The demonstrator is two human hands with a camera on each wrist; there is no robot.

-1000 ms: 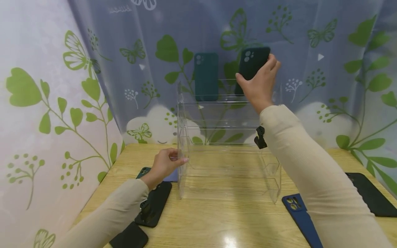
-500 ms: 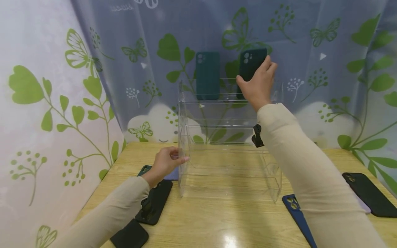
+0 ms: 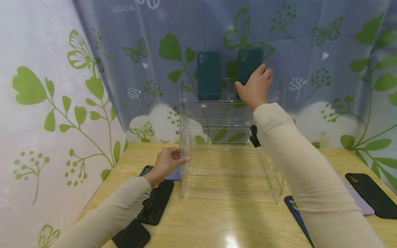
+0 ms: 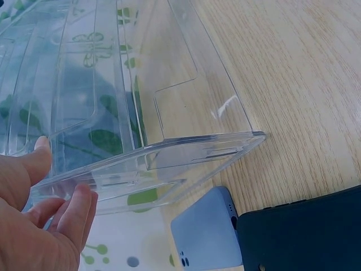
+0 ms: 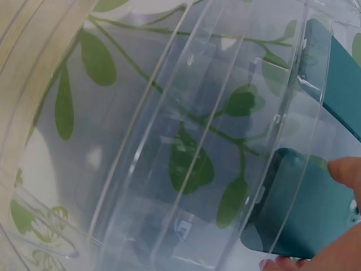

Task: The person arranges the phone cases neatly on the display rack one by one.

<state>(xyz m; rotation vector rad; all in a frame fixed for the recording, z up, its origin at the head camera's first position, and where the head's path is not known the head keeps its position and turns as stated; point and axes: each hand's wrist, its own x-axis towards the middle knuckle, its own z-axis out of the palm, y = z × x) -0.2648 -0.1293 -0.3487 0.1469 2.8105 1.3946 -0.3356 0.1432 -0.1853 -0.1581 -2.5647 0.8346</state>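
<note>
Gripping dark-teal rectangular phone case with right hand at one o'clock on clear-plastic tiered rack, and pinching its nine-o'clock side panel with left hand.

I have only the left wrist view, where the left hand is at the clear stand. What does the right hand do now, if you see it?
Observer: In the head view, the right hand holds a teal case at the top tier of the stand.

Operator: Thank you. Is this case alone up there? My view does not show it.

Observer: No, a second teal case stands on that tier, to the left of the held one in the head view, with a gap between them.
</note>
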